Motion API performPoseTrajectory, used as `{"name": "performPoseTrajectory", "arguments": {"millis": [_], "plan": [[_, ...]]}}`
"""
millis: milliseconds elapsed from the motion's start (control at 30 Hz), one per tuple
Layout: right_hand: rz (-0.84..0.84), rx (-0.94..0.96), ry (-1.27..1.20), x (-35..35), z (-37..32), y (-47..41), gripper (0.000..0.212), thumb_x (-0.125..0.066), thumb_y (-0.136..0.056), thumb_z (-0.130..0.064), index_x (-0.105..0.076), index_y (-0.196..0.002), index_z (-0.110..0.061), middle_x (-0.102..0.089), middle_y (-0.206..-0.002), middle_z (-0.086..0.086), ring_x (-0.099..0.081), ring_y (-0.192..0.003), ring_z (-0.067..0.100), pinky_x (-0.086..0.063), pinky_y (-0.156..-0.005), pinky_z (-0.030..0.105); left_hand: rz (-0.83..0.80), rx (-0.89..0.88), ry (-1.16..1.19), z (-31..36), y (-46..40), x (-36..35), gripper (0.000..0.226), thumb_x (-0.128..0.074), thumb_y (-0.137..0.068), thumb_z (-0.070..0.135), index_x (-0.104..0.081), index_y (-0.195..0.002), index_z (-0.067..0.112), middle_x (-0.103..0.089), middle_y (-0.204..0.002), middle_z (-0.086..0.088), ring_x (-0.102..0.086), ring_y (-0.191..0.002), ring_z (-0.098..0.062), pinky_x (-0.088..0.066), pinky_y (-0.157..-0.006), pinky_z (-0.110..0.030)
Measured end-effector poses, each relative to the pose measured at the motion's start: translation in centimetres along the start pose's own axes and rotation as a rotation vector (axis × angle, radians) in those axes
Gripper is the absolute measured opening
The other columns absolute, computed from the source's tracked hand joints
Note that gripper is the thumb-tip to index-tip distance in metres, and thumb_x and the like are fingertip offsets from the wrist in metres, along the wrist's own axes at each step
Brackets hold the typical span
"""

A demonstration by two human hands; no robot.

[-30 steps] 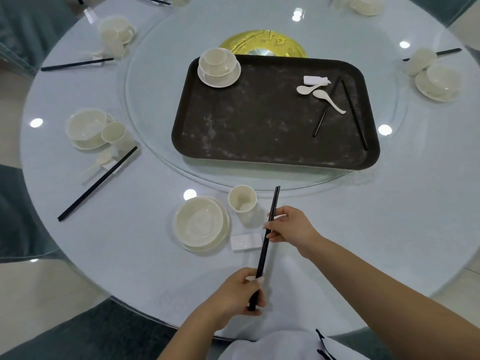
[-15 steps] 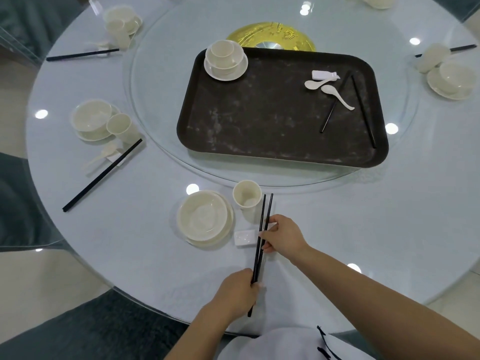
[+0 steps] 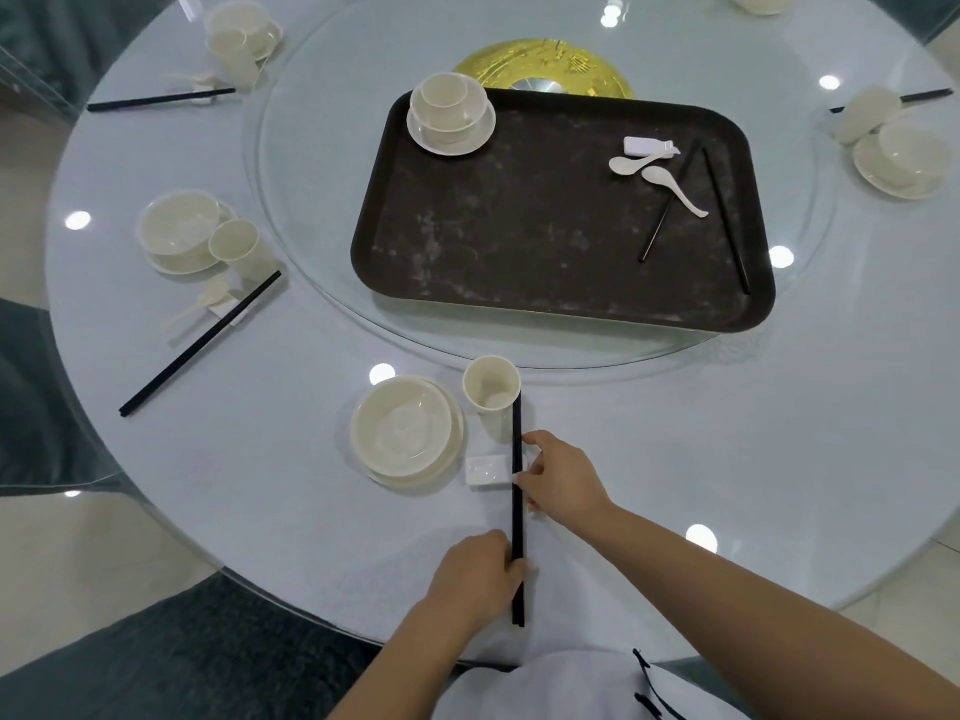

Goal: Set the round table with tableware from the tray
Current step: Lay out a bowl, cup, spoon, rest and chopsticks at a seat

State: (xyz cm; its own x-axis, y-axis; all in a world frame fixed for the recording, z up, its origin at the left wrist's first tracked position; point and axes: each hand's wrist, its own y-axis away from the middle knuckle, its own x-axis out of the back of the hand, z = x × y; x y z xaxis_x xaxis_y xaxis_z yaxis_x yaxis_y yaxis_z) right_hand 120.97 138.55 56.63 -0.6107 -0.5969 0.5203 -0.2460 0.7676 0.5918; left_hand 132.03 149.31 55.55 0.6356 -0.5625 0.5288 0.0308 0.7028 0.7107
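Black plastic chopsticks (image 3: 517, 491) lay across the small white rectangular rest (image 3: 487, 470) on the round desk (image 3: 727, 459); left hand (image 3: 480, 576) and right hand (image 3: 558, 478) fingers pinched them.

Floor (image 3: 78, 579): pale glossy tiles at near left, also showing at the near right corner.
Chairs: a dark teal upholstered seat (image 3: 171, 662) at the near edge, another (image 3: 26, 402) at left, a third (image 3: 67, 33) at far left.
Light: round ceiling-lamp reflections (image 3: 78, 219) dotted over the glossy surface, bright and even.
Walls, windows: out of sight.
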Motion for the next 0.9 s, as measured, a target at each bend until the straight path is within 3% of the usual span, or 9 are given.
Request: {"name": "performPoseTrajectory", "arguments": {"millis": [133, 333, 467, 667, 900], "plan": [[0.01, 0.022, 0.062, -0.4, 0.1, 0.1, 0.05, -0.061, -0.09, -0.017, -0.044, -0.138, -0.018, -0.066, -0.078, 0.001, -0.064, -0.064, 0.014, -0.055, -0.069, 0.027, 0.063, 0.03, 0.052, 0.2, -0.1, 0.2, 0.032, -0.047, -0.095, 0.051, -0.049, -0.086, 0.02, -0.054, -0.077, 0.008, -0.053, -0.074, -0.013, -0.041, -0.067, -0.025], [0.027, 0.054, 0.115, -0.6, 0.2, 0.0, 0.048, -0.062, -0.09, -0.02, -0.045, -0.134, -0.014, -0.066, -0.087, 0.006, -0.064, -0.084, 0.024, -0.05, -0.076, 0.03, 0.192, 0.11, 0.365, 0.1, -1.2, 1.7, 0.03, -0.052, -0.094, 0.045, -0.049, -0.102, 0.017, -0.062, -0.091, 0.001, -0.061, -0.083, -0.016, -0.049, -0.075, -0.029], [0.032, 0.05, 0.114, -0.5, 0.3, 0.1, 0.047, -0.06, -0.089, -0.016, -0.046, -0.134, -0.015, -0.064, -0.084, 0.003, -0.065, -0.081, 0.024, -0.052, -0.075, 0.03, 0.158, 0.149, 0.53, 0.6, -2.1, 2.7, 0.025, -0.058, -0.092, 0.037, -0.05, -0.102, 0.015, -0.066, -0.097, -0.007, -0.066, -0.088, -0.023, -0.054, -0.086, -0.04], [0.029, 0.044, 0.106, -0.2, 0.5, 0.0, 0.046, -0.058, -0.09, -0.011, -0.046, -0.134, -0.014, -0.067, -0.087, 0.009, -0.067, -0.079, 0.027, -0.056, -0.077, 0.038, 0.129, 0.155, 0.578, 1.5, -3.1, 3.0, 0.017, -0.06, -0.09, 0.026, -0.052, -0.1, 0.015, -0.066, -0.094, -0.006, -0.069, -0.083, -0.024, -0.056, -0.084, -0.044], [0.065, 0.036, 0.089, 0.7, 1.2, -0.5, 0.043, -0.059, -0.09, -0.011, -0.049, -0.132, -0.015, -0.069, -0.08, 0.007, -0.066, -0.075, 0.022, -0.054, -0.076, 0.032, 0.093, 0.179, 0.673, 2.6, -3.7, 2.5, 0.017, -0.065, -0.089, 0.019, -0.053, -0.1, 0.015, -0.066, -0.094, -0.005, -0.07, -0.077, -0.019, -0.058, -0.083, -0.04]]}}
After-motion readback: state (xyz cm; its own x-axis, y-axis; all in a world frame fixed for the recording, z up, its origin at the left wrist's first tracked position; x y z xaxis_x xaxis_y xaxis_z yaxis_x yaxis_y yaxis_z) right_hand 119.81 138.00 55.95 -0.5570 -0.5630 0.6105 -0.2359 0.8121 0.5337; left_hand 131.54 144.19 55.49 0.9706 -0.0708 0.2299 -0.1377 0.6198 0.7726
